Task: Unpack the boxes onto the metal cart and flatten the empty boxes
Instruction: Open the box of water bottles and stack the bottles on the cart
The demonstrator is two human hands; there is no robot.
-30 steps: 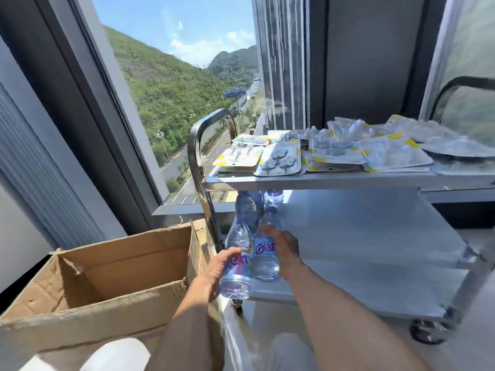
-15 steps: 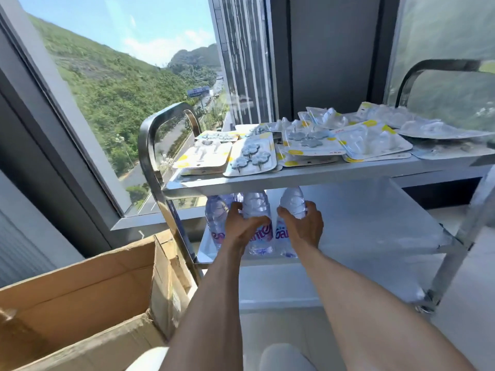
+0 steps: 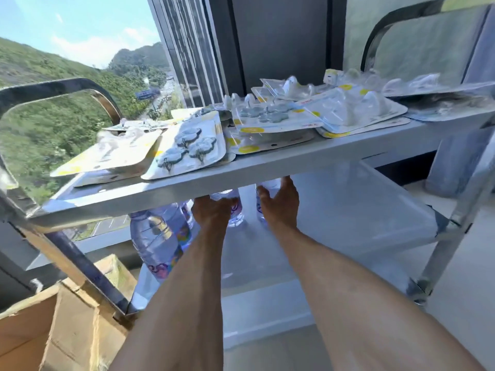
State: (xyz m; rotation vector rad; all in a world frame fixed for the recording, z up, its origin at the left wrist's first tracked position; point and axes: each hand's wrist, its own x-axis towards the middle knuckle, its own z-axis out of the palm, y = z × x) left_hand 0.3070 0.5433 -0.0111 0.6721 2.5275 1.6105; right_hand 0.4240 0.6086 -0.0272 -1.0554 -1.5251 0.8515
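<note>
Now the two water bottles have gone from down by the cardboard box (image 3: 61, 325) up and far into the middle shelf (image 3: 348, 210) of the metal cart (image 3: 241, 172), just right of the bottles already standing there (image 3: 158, 236). The left hand (image 3: 211, 212) curls its fingers around one bottle (image 3: 233, 207), and the right hand (image 3: 281, 204) grips the other bottle (image 3: 267, 187), both partly hidden under the top shelf with its packs of hooks (image 3: 187, 148). I think they are nearly set down, so letting go comes next, then more from the box.
</note>
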